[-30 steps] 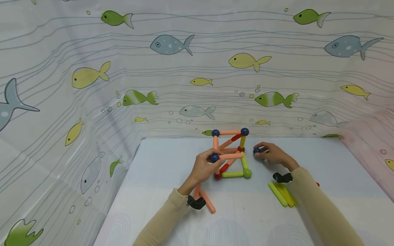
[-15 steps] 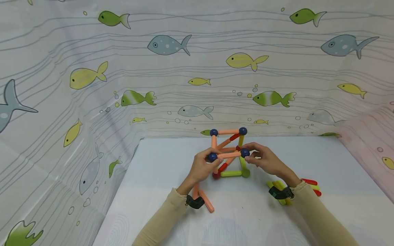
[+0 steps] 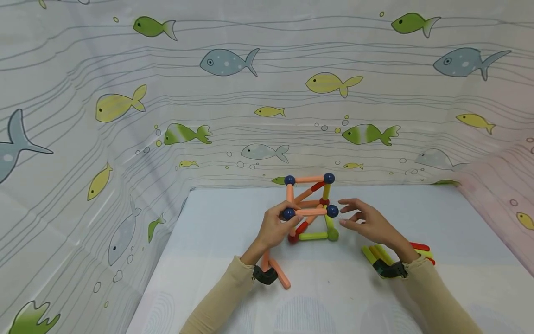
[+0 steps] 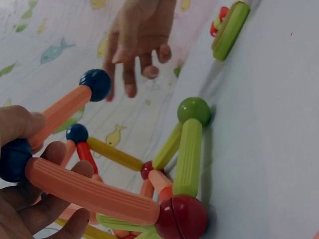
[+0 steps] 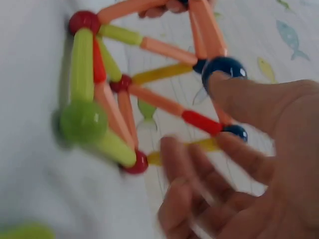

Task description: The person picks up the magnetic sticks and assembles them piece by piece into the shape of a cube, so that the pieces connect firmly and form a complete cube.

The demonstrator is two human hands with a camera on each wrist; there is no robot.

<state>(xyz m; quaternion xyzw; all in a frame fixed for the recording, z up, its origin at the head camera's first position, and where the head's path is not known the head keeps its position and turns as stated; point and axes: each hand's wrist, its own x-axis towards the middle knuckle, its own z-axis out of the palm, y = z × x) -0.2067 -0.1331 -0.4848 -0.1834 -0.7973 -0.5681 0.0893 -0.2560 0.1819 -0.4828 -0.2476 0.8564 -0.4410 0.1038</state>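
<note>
A frame of coloured rods and balls stands on the table. My left hand (image 3: 275, 226) grips its near upper left corner, fingers and thumb around a dark blue ball (image 4: 14, 160) and the orange rod ends there. From that corner an orange rod (image 3: 310, 212) reaches right to another dark blue ball (image 3: 332, 211). My right hand (image 3: 369, 222) is just right of that ball, fingers spread and holding nothing. Beneath it, a green ball (image 4: 194, 111) and a dark red ball (image 4: 182, 217) form lower corners, joined by a light green rod (image 4: 188, 157).
Loose orange rods (image 3: 280, 273) lie beside my left wrist. Several yellow and green rods (image 3: 371, 254) lie under my right wrist, with red and yellow rods (image 3: 420, 247) beyond it. A fish-patterned sheet (image 3: 233, 111) rises behind the table.
My right hand brought a dark blue ball left to the free end of the orange rod, then let go and drew back to the right. The left hand kept its grip on the corner.
</note>
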